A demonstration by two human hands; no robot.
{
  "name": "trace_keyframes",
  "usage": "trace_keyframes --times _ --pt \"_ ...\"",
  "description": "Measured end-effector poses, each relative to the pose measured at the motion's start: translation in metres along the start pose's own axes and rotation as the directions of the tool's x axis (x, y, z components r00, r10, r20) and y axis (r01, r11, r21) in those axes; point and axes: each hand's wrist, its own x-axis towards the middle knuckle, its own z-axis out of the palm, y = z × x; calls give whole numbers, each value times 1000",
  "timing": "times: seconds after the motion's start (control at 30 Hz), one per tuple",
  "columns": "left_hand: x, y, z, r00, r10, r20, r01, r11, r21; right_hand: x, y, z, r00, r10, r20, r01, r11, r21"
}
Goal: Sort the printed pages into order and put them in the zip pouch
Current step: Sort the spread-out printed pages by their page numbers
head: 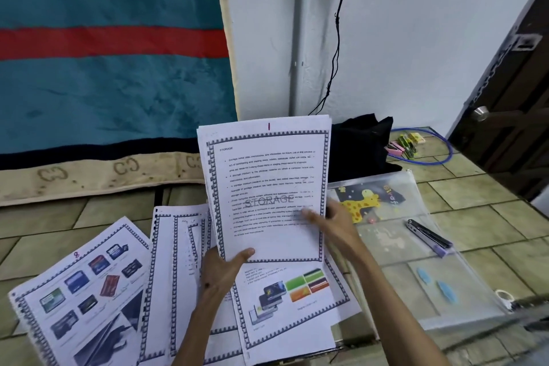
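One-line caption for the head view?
Both hands hold up the page stack above loose pages, beside the zip pouch.

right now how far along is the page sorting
Done: a held stack of white bordered printed pages has the page marked 1 on top. In hand: left hand grips its bottom edge, right hand its side. Left: loose printed pages on the tiled floor, including one marked 8; the clear plastic zip pouch holds none.

Teal blanket (104,83) with red stripe hangs left of white wall (416,38). Black cord (337,47) runs down wall. Black bag (361,145) on tiled floor (460,187) at wall's foot. Right of bag: blue hoop (439,157), small coloured clips (404,144) inside it. Dark door (511,113) with round knob (480,113) right of wall.
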Motion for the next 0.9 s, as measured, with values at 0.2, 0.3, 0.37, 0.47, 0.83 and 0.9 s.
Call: trace_keyframes --times 0.2,0.3,0.37,0.47,0.83,0.9 --pt "-4 2 2 1000 3 -12 -3 1000 -12 42 -90 -11 929 -307 -207 325 944 54" --pt "-6 3 1 1000 11 4 -11 1000 -6 52 -99 -6 910 -364 -198 363 931 -46" --pt "-8 6 0 999 13 30 -12 1000 -5 54 -97 0 908 -360 -215 359 932 -49" --pt "-11 19 -7 993 25 114 -25 1000 -4 54 -108 1 870 -380 -315 364 925 -110" --pt "0 72 -33 960 275 -61 -277 960 -33 50 -44 -15 896 -184 -404 79 961 -264" --pt "16 93 -12 848 523 -83 -495 839 225 50 -17 -8 916 -153 -372 63 968 -244"
